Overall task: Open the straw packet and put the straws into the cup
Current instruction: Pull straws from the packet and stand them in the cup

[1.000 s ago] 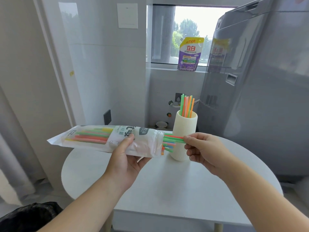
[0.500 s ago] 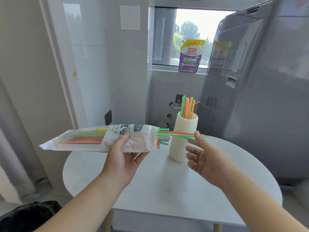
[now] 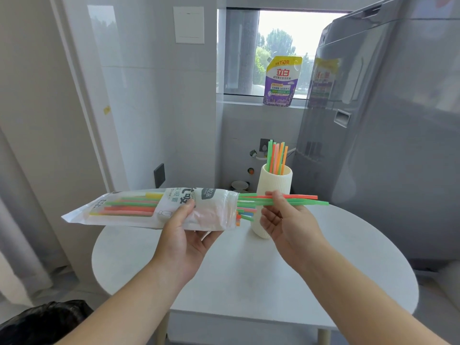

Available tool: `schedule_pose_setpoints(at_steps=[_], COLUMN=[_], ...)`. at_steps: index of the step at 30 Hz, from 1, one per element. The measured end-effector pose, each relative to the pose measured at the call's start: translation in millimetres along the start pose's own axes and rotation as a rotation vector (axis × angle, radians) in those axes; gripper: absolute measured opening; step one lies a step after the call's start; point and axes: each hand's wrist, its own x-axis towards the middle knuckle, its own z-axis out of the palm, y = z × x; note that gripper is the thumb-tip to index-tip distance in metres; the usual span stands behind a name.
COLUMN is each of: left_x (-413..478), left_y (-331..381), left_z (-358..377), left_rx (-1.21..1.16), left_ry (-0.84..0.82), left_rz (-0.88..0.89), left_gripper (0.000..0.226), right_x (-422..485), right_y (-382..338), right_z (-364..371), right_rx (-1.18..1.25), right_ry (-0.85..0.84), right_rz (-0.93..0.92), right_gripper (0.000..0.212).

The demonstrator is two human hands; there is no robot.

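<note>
And there was the cup (image 3: pixel 275 185), white and ribbed, upright on the round white tabletop (image 3: pixel 249 275), already carrying a bunch of green and orange straws (image 3: pixel 275 158) that stood up above its rim. Left of the cup and held clear above the tabletop lay the straw packet (image 3: pixel 139 210), lengthwise, with its open mouth pointing toward the cup. The left hand (image 3: pixel 185 235) gripped the packet near that mouth, thumb on top, fingers (image 3: pixel 207 236) curled underneath. In front of the cup was the right hand (image 3: pixel 288 220), palm turned up. Its thumb sat across a red and two green straws, the drawn straws (image 3: pixel 302 199), and pinched them against the forefinger, while the other fingers hung loose and apart. Those drawn straws ran level across the cup's front, tails inside the packet mouth, tips out past the cup's right side. More straw ends poked from the mouth, just beside the cup's left wall. Behind the cup, up on the windowsill, stood a purple-and-yellow detergent pouch (image 3: pixel 282 80). Right of the cup was a tall grey appliance (image 3: pixel 388 135). Far down to the cup's left was a black bag (image 3: pixel 39 322).
</note>
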Motion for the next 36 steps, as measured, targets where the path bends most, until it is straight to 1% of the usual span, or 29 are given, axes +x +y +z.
schedule_pose_setpoints(at_steps=[4,8,12,18,25,28,30,33,36], left_x=[1,4,5,7,9,8,9,9,11], left_y=[2,5,8,8,3,0,-3,-7,-10], left_z=[0,-1,-3,-4,-3,-2,-1,1,1], left_rx=[-0.033,-0.074,-0.117,-0.136,-0.115,-0.101,-0.086,-0.071,-0.055], left_ry=[0.028,0.050,0.069,0.089,0.076,0.067,0.061,0.065,0.061], left_rz=[-0.006,-0.007,0.007,0.015,0.011,-0.006,-0.023,-0.047,-0.059], left_gripper=[0.025,0.031,0.036,0.037,0.040,0.040,0.039,0.038,0.035], right_x=[1,2,2,-1,-1,3,10,25,44], right_y=[-16,-45,-74,-112,-127,-126,-127,-129,-131], right_z=[-4,-9,-18,-35,-44,-43,-38,-27,-10], right_rx=[-0.030,-0.105,-0.220,-0.264,-0.351,-0.479,-0.580,-0.792,-0.958], right_ry=[-0.023,-0.008,0.053,0.166,0.284,0.326,0.325,0.300,0.228], right_rz=[-0.132,-0.266,-0.383,-0.541,-0.678,-0.750,-0.772,-0.741,-0.684], right_gripper=[0.025,0.024,0.025,0.023,0.021,0.020,0.021,0.026,0.026])
